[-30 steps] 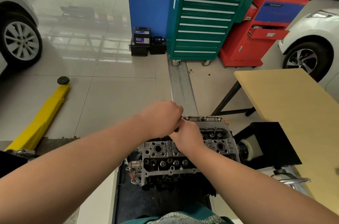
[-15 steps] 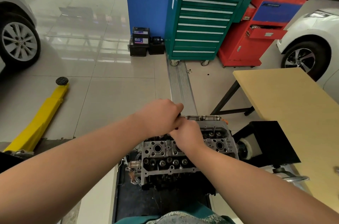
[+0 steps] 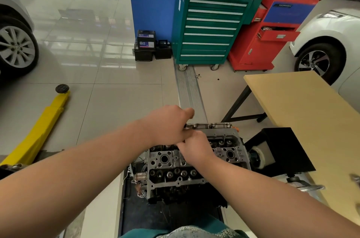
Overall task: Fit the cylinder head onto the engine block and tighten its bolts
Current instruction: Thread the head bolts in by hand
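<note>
Tiled workshop floor (image 3: pixel 109 101), glossy. Grey car (image 3: pixel 13 43) far left, white car (image 3: pixel 331 43) far right, only a wheel and bodywork of each in view. Green drawer cabinet (image 3: pixel 210 23) on castors against the blue wall panel (image 3: pixel 152 4), red tool cabinet (image 3: pixel 272 29) just beside it to the right, one drawer pulled out. Tan bench (image 3: pixel 303 117) on black legs at right. Yellow lift arm (image 3: pixel 42 126) lying on the floor at left, black round pad at its far end. Two black batteries (image 3: pixel 146 47) on the floor beside the green cabinet.

Centre low: cylinder head (image 3: pixel 175 167) sits on top of the engine block (image 3: pixel 185 197), on a dark stand, not on the bench. Bolt holes and valve bores face up.

Left hand (image 3: pixel 165 126) is curled into a fist over the far end of the head, gripping a small dark tool (image 3: pixel 185 126); only its tip shows, can't tell what kind. Right hand (image 3: pixel 196 146) touches the left from below, fingers curled down onto the head; what it holds is hidden, can't tell. Hands together, both forearms stretched out over the engine.
</note>
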`<state>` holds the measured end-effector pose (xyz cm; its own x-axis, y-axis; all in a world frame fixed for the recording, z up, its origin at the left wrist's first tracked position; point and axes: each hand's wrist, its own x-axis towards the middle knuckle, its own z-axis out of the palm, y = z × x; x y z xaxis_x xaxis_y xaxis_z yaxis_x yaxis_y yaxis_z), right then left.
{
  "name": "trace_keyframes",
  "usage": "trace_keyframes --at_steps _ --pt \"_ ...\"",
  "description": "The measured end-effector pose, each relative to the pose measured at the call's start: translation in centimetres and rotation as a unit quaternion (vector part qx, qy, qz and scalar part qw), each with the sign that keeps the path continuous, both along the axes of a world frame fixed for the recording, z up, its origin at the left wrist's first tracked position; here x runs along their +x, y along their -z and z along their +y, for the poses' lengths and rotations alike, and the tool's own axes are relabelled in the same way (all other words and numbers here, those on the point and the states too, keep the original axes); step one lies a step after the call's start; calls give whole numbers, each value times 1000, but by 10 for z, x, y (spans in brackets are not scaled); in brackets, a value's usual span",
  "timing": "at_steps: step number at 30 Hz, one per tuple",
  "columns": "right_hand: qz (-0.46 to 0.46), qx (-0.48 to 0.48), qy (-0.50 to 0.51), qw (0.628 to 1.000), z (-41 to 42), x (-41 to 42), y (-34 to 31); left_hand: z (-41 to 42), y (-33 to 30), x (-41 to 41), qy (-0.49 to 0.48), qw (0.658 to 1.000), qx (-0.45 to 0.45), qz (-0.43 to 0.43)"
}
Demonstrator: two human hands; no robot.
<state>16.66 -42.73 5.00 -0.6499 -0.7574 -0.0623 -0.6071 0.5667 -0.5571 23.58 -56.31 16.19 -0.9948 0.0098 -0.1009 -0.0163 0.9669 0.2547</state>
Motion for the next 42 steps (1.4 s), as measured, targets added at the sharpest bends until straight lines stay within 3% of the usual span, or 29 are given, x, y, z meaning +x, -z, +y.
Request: trace_keyframes --at_steps 3,7,11,17,21,26,31,37,39,42 --pt "5 3 17 1000 -3 3 -2 7 9 -7 -80 995 -64 5" --pt "-26 5 -8 1000 -2 1 -4 11 17 -4 -88 993 -72 38" --pt "-35 -7 -19 999 2 -3 -1 9 22 1 -24 997 -59 51" --pt "-31 -58 49 997 3 2 -4 -4 8 6 146 989 -8 19" --pt "4 -63 54 996 3 3 0 0 7 6 58 996 61 35" --pt "-17 -43 57 997 5 -3 2 5 9 2 -65 997 -9 30" --pt "-98 -14 -19 995 -2 -5 -2 3 10 2 -31 998 -21 48" --pt "-14 51 -53 997 2 -16 -8 -13 5 11 99 988 111 37" --pt "12 22 -26 999 1 -7 -6 -9 7 11 67 990 110 51" --pt "-3 -13 34 999 -2 1 -6 -2 12 3 -42 998 35 40"
